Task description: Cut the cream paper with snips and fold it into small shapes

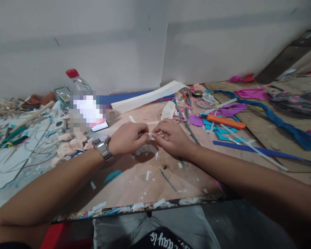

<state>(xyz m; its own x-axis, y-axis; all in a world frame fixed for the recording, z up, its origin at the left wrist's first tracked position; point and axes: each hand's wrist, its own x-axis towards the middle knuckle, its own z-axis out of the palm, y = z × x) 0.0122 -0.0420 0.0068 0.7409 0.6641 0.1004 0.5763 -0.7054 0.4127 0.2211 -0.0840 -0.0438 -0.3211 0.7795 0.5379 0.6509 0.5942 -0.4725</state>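
Observation:
Above the middle of the wooden table (134, 176), my left hand (126, 138) and my right hand (175, 136) meet, thumbs and fingers pinched together. Between the fingertips runs a thin, pale strip (150, 135), perhaps paper; most of it is hidden by the fingers. Under the hands lies a whitish, translucent curved piece (147, 150). Just beyond my right hand rest a cream rounded piece (168, 110) and a pink-handled tool (180, 118). My left wrist wears a metal watch (103, 147).
A red-capped bottle (72, 73) and a lit phone (100, 126) stand back left, near peach scraps (69, 147) and pliers (12, 136). A long cream strip (150, 98) lies behind. At right are an orange utility knife (225, 121), blue crepe paper (277, 116) and cardboard (280, 138).

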